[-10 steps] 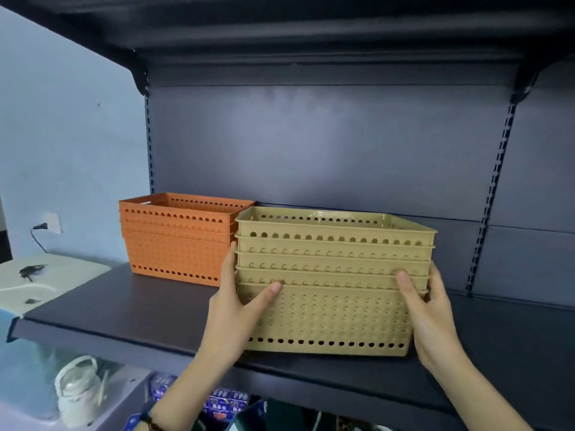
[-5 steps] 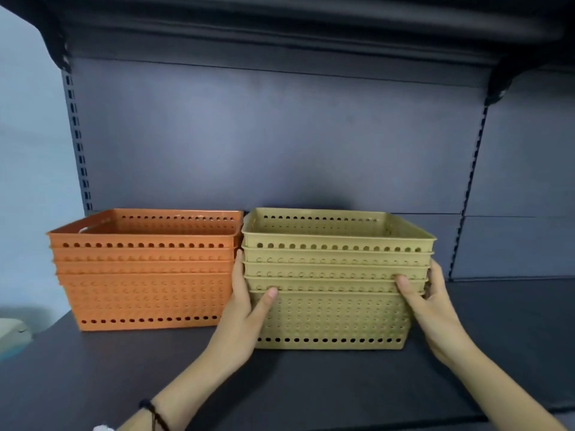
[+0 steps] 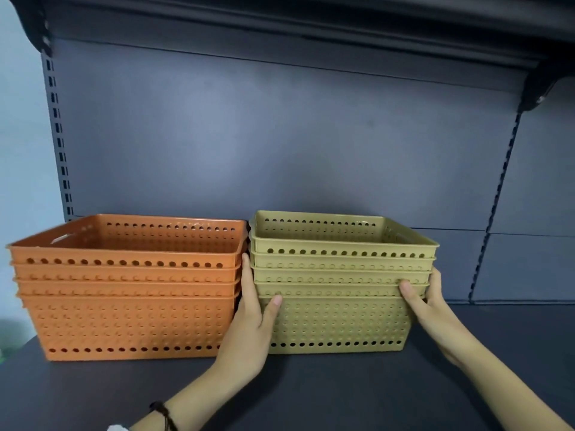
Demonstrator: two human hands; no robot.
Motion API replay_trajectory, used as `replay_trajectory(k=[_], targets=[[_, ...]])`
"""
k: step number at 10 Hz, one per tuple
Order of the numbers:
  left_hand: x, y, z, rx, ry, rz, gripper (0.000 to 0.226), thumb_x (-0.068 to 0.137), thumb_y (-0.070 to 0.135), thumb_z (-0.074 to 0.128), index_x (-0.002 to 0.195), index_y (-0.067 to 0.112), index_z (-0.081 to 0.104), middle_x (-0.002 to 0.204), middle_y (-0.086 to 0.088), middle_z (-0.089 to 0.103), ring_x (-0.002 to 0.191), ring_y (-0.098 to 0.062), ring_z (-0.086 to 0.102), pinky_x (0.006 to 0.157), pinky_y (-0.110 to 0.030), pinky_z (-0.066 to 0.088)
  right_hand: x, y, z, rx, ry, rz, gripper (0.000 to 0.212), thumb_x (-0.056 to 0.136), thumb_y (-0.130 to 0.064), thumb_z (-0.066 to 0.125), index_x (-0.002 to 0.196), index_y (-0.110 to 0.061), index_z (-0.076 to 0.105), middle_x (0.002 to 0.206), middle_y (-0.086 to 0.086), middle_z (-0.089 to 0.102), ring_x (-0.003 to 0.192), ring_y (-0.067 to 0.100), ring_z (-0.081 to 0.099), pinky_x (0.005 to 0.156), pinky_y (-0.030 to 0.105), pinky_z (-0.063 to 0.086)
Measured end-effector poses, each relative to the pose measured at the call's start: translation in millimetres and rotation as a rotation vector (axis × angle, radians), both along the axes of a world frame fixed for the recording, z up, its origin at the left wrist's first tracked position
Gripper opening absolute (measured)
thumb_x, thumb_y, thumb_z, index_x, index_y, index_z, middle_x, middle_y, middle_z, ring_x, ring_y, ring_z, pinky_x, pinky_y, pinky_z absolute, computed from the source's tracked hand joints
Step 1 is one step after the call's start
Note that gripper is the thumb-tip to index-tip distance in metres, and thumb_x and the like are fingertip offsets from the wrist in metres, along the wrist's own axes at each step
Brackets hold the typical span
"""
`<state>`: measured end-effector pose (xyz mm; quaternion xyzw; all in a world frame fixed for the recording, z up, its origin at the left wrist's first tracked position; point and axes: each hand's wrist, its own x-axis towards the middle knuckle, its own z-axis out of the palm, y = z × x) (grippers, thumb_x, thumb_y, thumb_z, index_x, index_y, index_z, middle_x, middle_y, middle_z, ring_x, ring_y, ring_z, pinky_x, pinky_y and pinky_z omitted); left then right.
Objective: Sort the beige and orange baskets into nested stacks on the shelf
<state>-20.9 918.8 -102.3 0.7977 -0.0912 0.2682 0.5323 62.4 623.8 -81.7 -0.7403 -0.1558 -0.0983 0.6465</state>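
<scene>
Beige stack (image 3: pixel 339 318), left hand (image 3: pixel 249 331), right hand (image 3: pixel 432 312), fingers (image 3: pixel 246 275) part-hidden

Orange perforated basket stack (image 3: pixel 130 306), beige perforated basket stack (image 3: pixel 339 293), dark grey shelf (image 3: pixel 342 393).

Soft even indoor light, pale sheen on back panel (image 3: pixel 280 144), upper shelf (image 3: pixel 311 23) in shadow, soft focus, bowed edges

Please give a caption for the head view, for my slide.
Left hand and right hand hold the beige basket stack beside the orange basket stack on the dark shelf.
</scene>
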Motion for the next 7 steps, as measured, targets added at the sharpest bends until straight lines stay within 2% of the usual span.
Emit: replay_trajectory(k=[1,2,3,4,5,6,7], targets=[[-4.0,-3.7,4.0,-0.032,0.005,-0.004,0.077,0.099,0.040,0.041,0.126,0.072,-0.024,0.145,0.036,0.022,0.135,0.005,0.028,0.109,-0.020,0.018,-5.2,2.4,1.0,0.001,0.011,-0.009,0.061,0.076,-0.059,0.060,0.128,-0.051,0.030,0.111,-0.036,0.060,0.100,-0.018,0.057,0.079,0.014,0.042],[-11.1,-7.8,6.8,-0.086,0.013,-0.008,0.078,0.101,0.027,0.042,0.124,0.074,-0.016,0.122,0.060,0.020,0.118,0.029,0.028,0.104,-0.009,0.016,-11.3,4.8,1.5,0.005,0.006,-0.034,0.065,0.076,-0.059,0.061,0.133,-0.046,0.033,0.120,-0.027,0.058,0.102,-0.015,0.058,0.083,0.019,0.043],[-25.7,-7.8,3.3,-0.098,0.039,-0.061,0.079,0.101,0.022,0.044,0.130,0.072,-0.009,0.122,0.063,0.021,0.112,0.039,0.021,0.110,-0.019,0.015,-19.4,6.3,4.9,0.013,0.021,-0.054,0.072,0.074,-0.060,0.062,0.138,-0.039,0.035,0.128,-0.015,0.057,0.116,0.005,0.057,0.099,0.039,0.046],[-45.0,-3.4,0.8,-0.080,0.060,-0.156,0.074,0.100,0.022,0.047,0.143,0.059,0.000,0.153,0.033,0.017,0.141,0.007,0.018,0.120,-0.035,0.015,-28.9,9.4,6.0,0.033,0.026,-0.070,0.073,0.078,-0.056,0.061,0.141,-0.032,0.035,0.133,-0.007,0.055,0.120,0.014,0.055,0.105,0.048,0.043],[-60.3,1.5,1.3,0.006,0.087,-0.153,0.062,0.101,0.023,0.044,0.143,0.054,0.011,0.150,0.024,0.028,0.132,0.013,0.032,0.116,-0.030,0.023,-39.3,12.5,6.5,0.046,0.034,-0.072,0.059,0.088,-0.048,0.059,0.139,-0.034,0.034,0.135,-0.006,0.054,0.118,0.014,0.056,0.105,0.046,0.043],[-72.7,5.7,4.3,0.117,0.134,-0.101,0.048,0.102,0.028,0.042,0.132,0.058,0.021,0.119,0.031,0.043,0.098,0.018,0.047,0.098,-0.022,0.032,-48.5,15.0,8.3,0.014,0.050,-0.087,0.060,0.091,-0.045,0.057,0.143,-0.033,0.031,0.136,-0.005,0.054,0.114,0.013,0.057,0.102,0.045,0.045],[-79.7,10.0,9.7,0.073,0.179,0.010,0.036,0.102,0.029,0.042,0.137,0.035,0.037,0.121,0.015,0.053,0.116,-0.006,0.051,0.098,-0.026,0.035,-55.1,13.7,15.8,-0.010,0.069,-0.176,0.070,0.092,-0.043,0.058,0.151,-0.033,0.020,0.147,0.002,0.046,0.127,0.022,0.049,0.105,0.045,0.040]])
